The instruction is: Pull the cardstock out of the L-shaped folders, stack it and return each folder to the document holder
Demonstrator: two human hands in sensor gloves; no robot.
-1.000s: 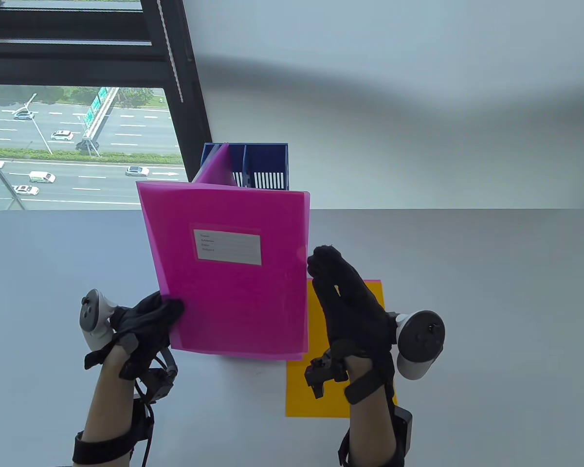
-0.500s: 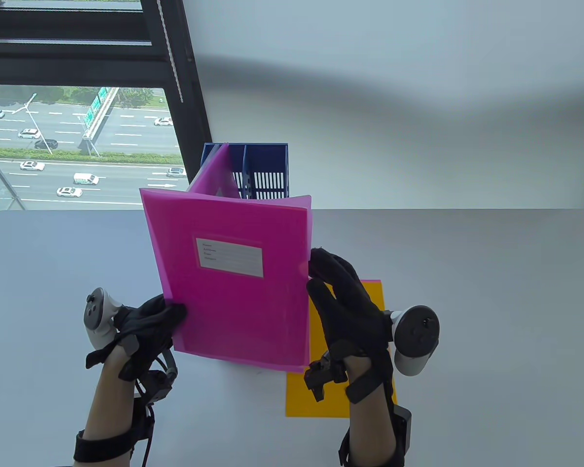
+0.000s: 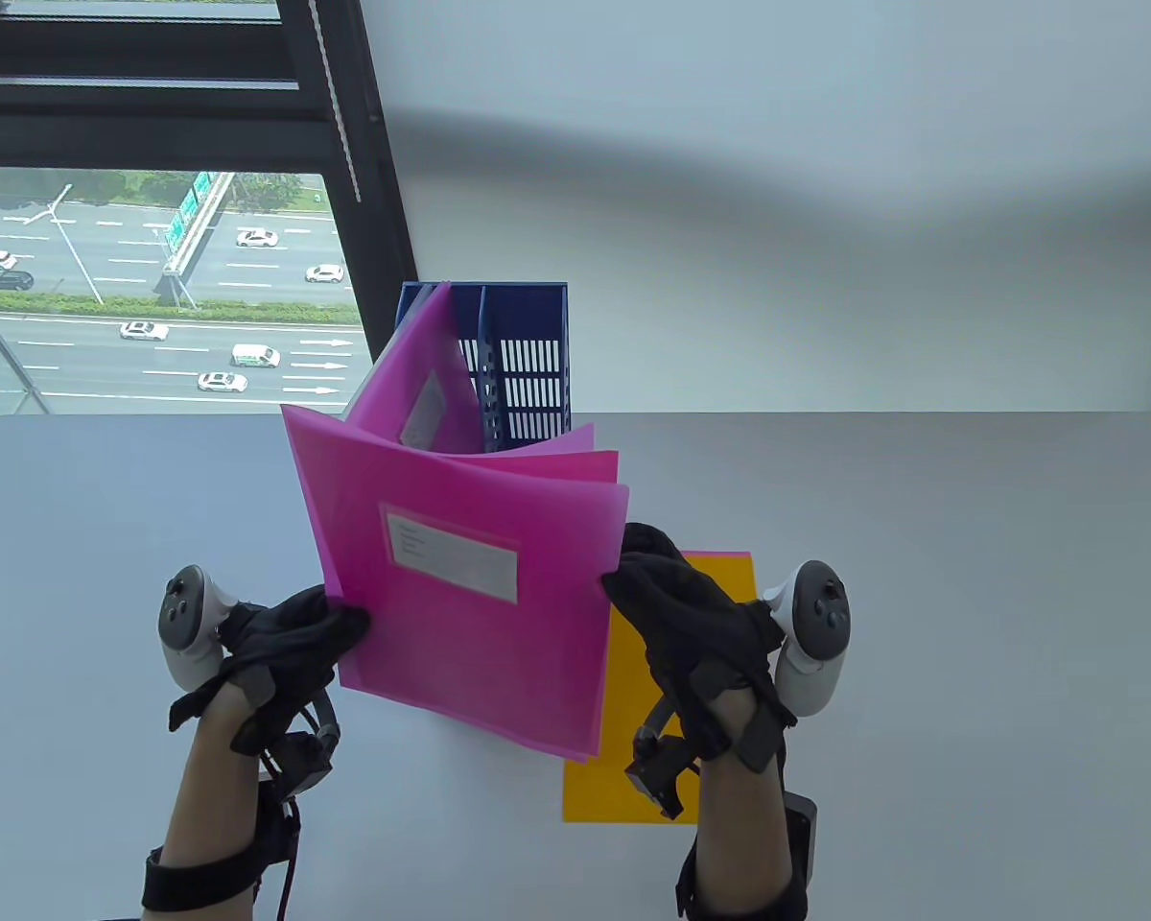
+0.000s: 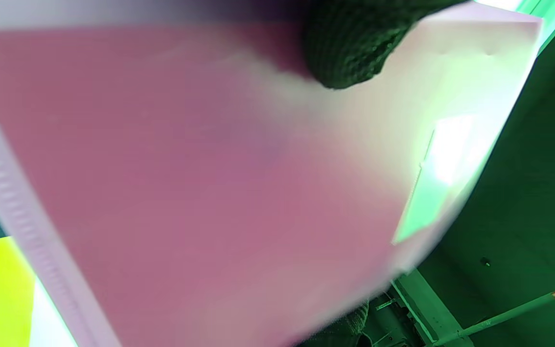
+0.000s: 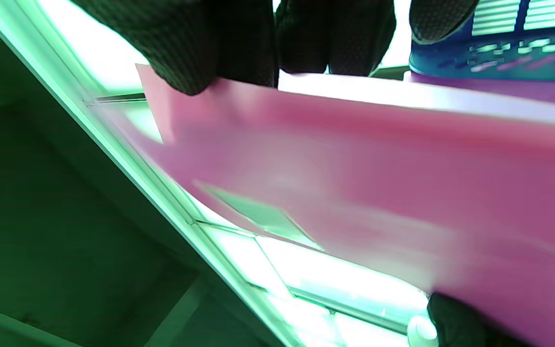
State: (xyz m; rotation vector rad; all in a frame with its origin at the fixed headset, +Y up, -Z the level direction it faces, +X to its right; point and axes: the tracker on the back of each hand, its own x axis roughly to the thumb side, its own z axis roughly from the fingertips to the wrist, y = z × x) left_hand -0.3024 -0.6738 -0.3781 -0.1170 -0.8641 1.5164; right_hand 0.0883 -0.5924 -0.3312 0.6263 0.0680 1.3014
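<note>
A pink L-shaped folder [image 3: 460, 576] with a white label is held up above the table, tilted toward me. My left hand [image 3: 297, 638] grips its lower left corner. My right hand [image 3: 662, 585] pinches its right edge, where the folder's layers fan apart and a pink sheet [image 3: 575, 451] shows between them. In the right wrist view my fingers [image 5: 239, 43] hold the folder [image 5: 354, 168] along its edge. The left wrist view is filled by the folder [image 4: 210, 193]. Yellow cardstock [image 3: 633, 691] lies flat on the table below my right hand. Behind stands the blue document holder [image 3: 528, 355] with another pink folder [image 3: 412, 374] leaning in it.
The grey table [image 3: 921, 624] runs wide to the right and left of the work. A window [image 3: 144, 288] with a dark frame is at the back left, a white wall behind the holder.
The folder has tipped down toward me and its right edge has opened into separate layers. My right hand has turned and closed on that edge; the left hand keeps its grip.
</note>
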